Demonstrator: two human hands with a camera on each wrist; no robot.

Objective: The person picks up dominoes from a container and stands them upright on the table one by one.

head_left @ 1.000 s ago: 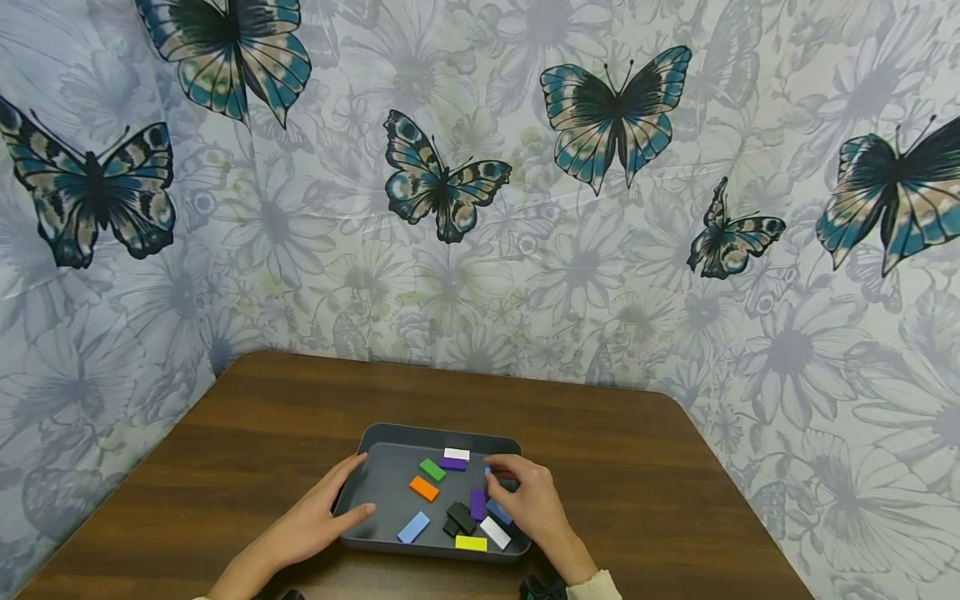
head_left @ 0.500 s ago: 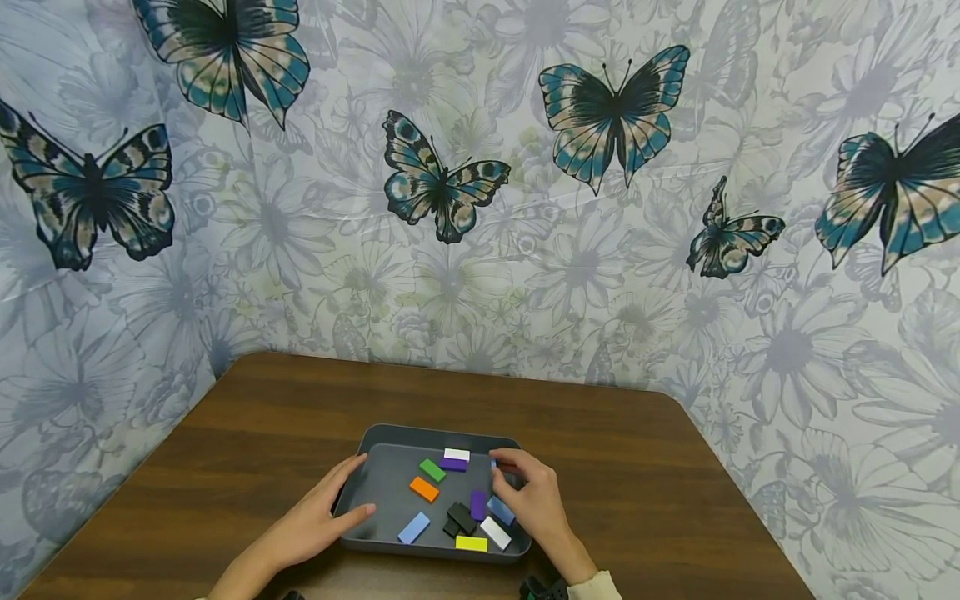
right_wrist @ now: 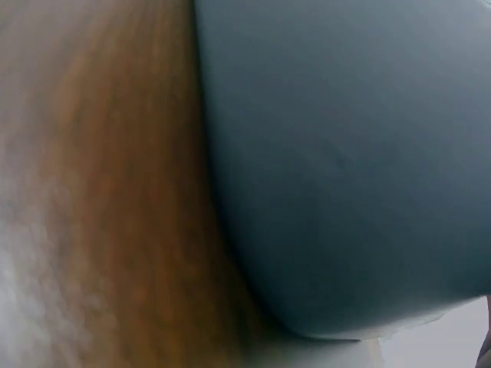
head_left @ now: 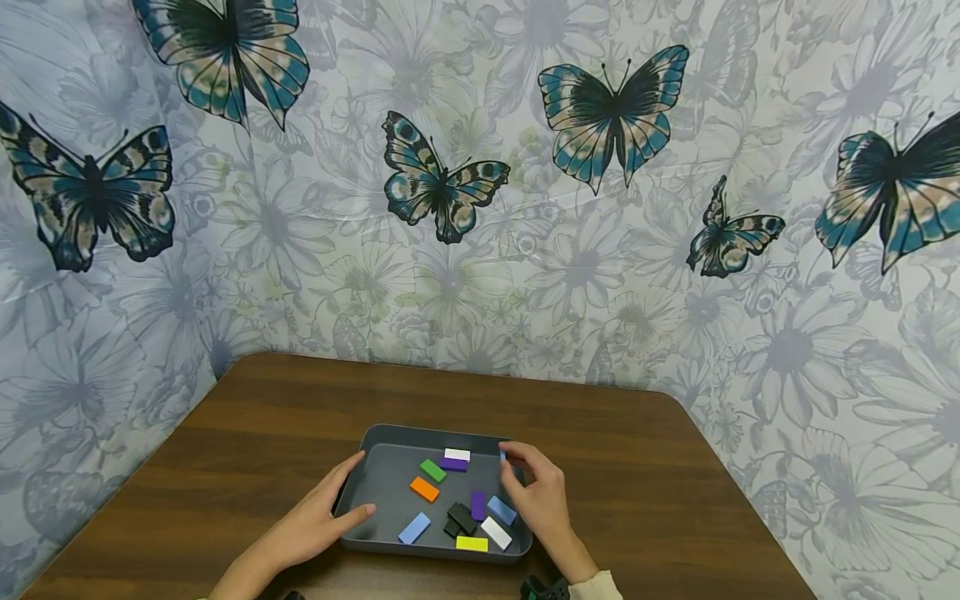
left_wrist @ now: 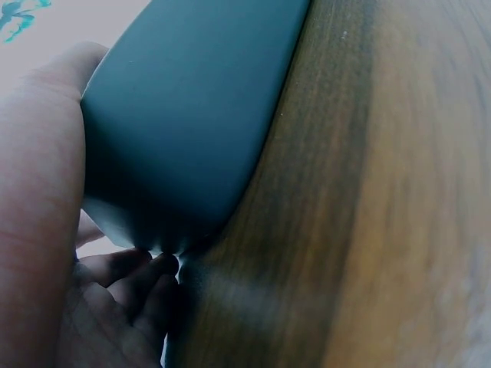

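My left hand (head_left: 318,517) holds the left side of the dark grey tray (head_left: 386,475), its thumb reaching over the rim. In the left wrist view, fingertips (left_wrist: 161,264) meet the tray's outer wall. Near the tray's back right corner, my right hand (head_left: 542,493) pinches a small light blue block (head_left: 502,456) between thumb and index finger. Most of that block is hidden by the fingers. Just left of the right hand lie another blue block (head_left: 501,510), a purple block (head_left: 478,506) and a white block (head_left: 496,533). The right wrist view shows mainly the tray's outer wall (right_wrist: 345,169).
Elsewhere in the tray are a white block (head_left: 457,455) against a purple one (head_left: 453,465), a green block (head_left: 432,471), an orange block (head_left: 424,489), a blue block (head_left: 414,528), black blocks (head_left: 462,517) and a yellow block (head_left: 472,544). Beneath is a brown wooden table (head_left: 300,408).
The right hand has shifted right and slightly toward the back, carrying the pinched blue block to the tray's right rim. The left hand stays on the tray.
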